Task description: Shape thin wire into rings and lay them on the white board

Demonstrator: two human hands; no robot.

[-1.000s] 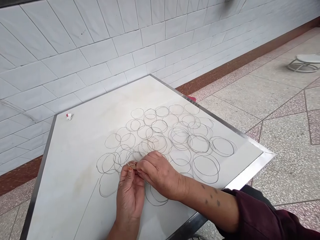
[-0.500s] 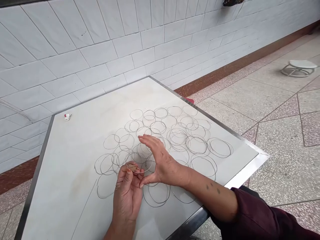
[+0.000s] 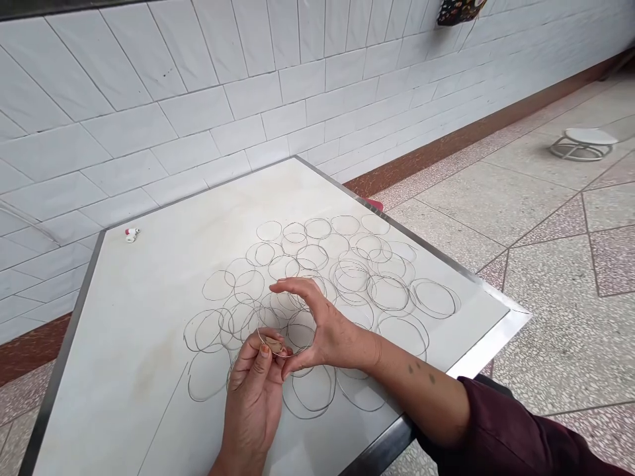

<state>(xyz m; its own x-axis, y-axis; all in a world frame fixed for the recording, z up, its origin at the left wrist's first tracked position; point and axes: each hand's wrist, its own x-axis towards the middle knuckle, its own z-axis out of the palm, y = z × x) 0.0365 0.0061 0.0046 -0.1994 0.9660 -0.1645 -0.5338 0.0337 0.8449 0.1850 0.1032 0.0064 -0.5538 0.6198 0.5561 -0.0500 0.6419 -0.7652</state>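
Many thin wire rings (image 3: pixel 347 277) lie overlapping in a loose layer on the white table top (image 3: pixel 114 370). My left hand (image 3: pixel 253 390) rises from the bottom edge, its thumb and fingers pinching a small wire ring (image 3: pixel 265 344) with a small tan piece (image 3: pixel 274 345) at its rim. My right hand (image 3: pixel 317 324) curves in a wide C just above the rings. Its thumb tip is close beside the held ring, and its fingers hold nothing. Rings beneath both hands are partly hidden.
A small red-and-white object (image 3: pixel 131 234) lies near the table's far left corner. The table has a metal edge (image 3: pixel 489 334). White tiles (image 3: pixel 198 112) rise behind it, a terrazzo floor (image 3: pixel 560 317) spreads right, and a low round stand (image 3: pixel 583 145) sits there.
My right hand has lifted off the pinch at the ring and spread into an open curve. My left hand still holds the ring. The view has shifted slightly.
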